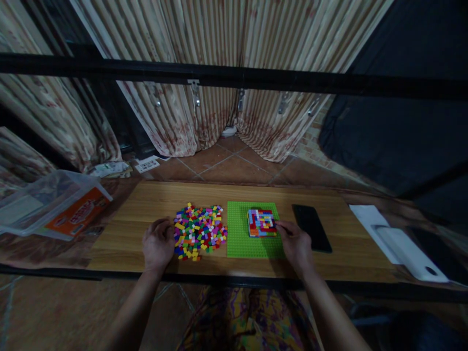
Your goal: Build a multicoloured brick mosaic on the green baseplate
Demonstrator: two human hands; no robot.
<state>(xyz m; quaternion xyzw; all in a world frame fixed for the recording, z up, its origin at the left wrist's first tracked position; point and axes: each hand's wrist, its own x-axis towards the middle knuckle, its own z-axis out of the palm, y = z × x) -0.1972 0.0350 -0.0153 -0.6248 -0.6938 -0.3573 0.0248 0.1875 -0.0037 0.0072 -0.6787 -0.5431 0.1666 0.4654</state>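
A low, multicoloured block of toy bricks (pixel 262 223) sits on the green baseplate (pixel 237 243). My right hand (pixel 297 243) reaches in over the plate's right side, thumb and fingers pinched together at the block's right edge. Whatever small piece may be between those fingertips is too dark to make out. Left of the plate lies a spread pile of loose toy bricks (pixel 199 229) in many colours. My left hand (pixel 159 243) rests on the table against the pile's left edge, its fingers curled in. What the curled fingers hold, if anything, is hidden.
The wooden table (pixel 124 229) carries a black tablet-like slab (pixel 312 228) right of the baseplate. A clear plastic tub (pixel 78 183) with an orange label stands at the left. White objects (pixel 409 253) lie at far right. A black bar (pixel 219 75) crosses beyond the table.
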